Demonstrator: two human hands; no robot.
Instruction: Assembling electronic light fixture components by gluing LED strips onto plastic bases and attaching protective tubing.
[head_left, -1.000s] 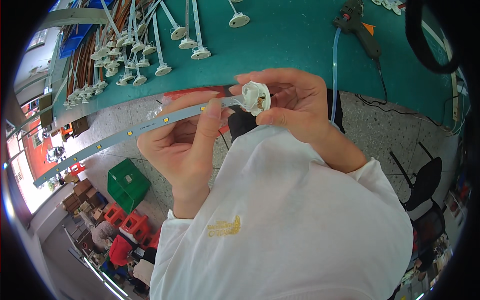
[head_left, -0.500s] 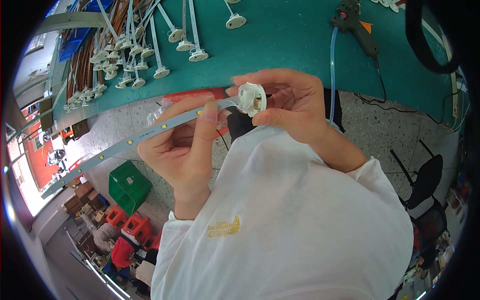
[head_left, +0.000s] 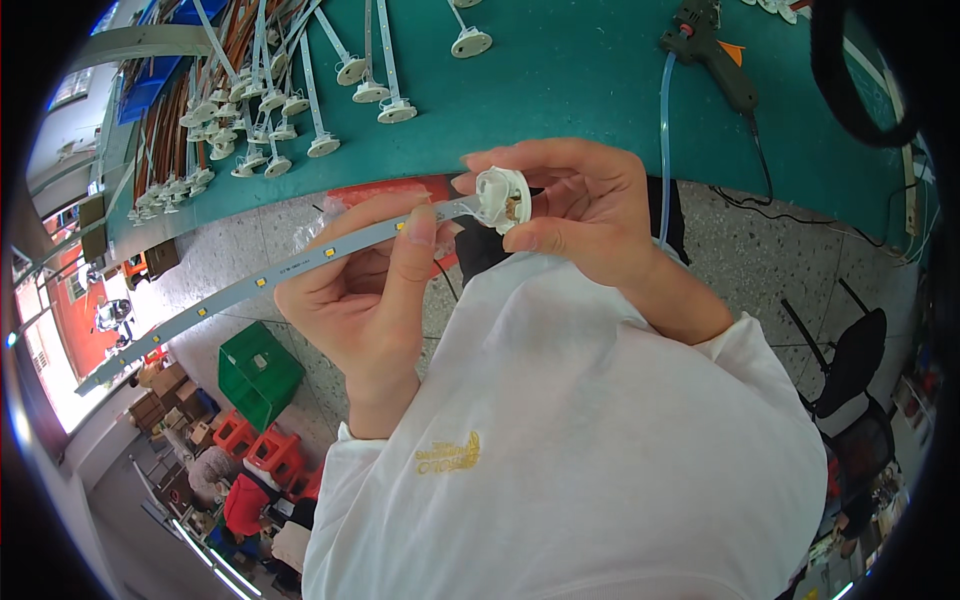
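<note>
My left hand (head_left: 375,275) pinches a long grey LED strip (head_left: 232,300) between thumb and fingers, near its right end. The strip slants down to the left, its small yellow LEDs facing up. Short leads at that end run to a round white plastic end cap (head_left: 503,198). Around the cap's right side, my right hand (head_left: 585,205) is closed, fingers above and thumb below. The cap's open inner side faces left toward the strip; a brownish patch shows at its lower edge. Both hands are in front of the table's near edge.
On the green table (head_left: 560,70), several finished-looking strips with white caps (head_left: 322,145) lie at the left. A glue gun (head_left: 715,55) with a cable and a clear blue tube (head_left: 667,150) lies right. Below are a green bin (head_left: 258,370), red stools (head_left: 272,452) and a black chair (head_left: 850,362).
The strip's far left end has shifted very slightly to the left. Both hands keep nearly the same place and the same hold.
</note>
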